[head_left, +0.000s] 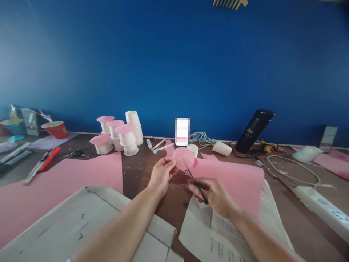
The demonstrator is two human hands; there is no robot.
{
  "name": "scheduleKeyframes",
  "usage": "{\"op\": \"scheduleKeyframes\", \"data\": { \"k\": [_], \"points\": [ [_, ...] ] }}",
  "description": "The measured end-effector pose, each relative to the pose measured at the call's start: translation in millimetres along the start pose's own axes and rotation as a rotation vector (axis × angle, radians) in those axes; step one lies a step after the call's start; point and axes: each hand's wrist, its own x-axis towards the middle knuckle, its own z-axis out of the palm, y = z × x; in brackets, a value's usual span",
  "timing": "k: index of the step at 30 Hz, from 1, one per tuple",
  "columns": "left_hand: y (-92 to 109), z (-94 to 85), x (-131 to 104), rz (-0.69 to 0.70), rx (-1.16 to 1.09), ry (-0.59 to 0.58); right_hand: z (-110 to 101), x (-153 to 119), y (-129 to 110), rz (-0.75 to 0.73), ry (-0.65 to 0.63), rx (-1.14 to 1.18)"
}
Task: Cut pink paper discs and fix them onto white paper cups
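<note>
My left hand pinches the left edge of a round pink paper disc between thumb and fingers. In my right hand is a pair of scissors with dark handles, its blade lying across the disc. Below and to the right, a large pink paper sheet curls over printed white paper. A white paper cup stands just behind the disc, partly hidden. To the left are several white paper cups topped with pink discs.
A phone stands against the blue wall. Nearby are a coiled cable, a tipped paper cup and a leaning black flask. A red utility knife and keys lie left; a power strip lies right.
</note>
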Motion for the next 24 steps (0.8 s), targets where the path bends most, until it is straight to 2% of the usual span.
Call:
{"op": "scheduleKeyframes", "data": {
  "k": [7,20,24],
  "points": [
    [-1.5,-0.6,0.5,0.000,0.007,0.008,-1.5,-1.9,0.7,-0.025,-0.061,0.002],
    [-0.5,-1.8,0.6,-0.022,0.014,0.063,2.2,-2.6,0.3,-0.044,-0.031,-0.123],
    [2.0,-3.6,3.7,0.008,-0.012,0.127,1.7,-1.1,5.9,-0.070,0.024,-0.295]
  ]
}}
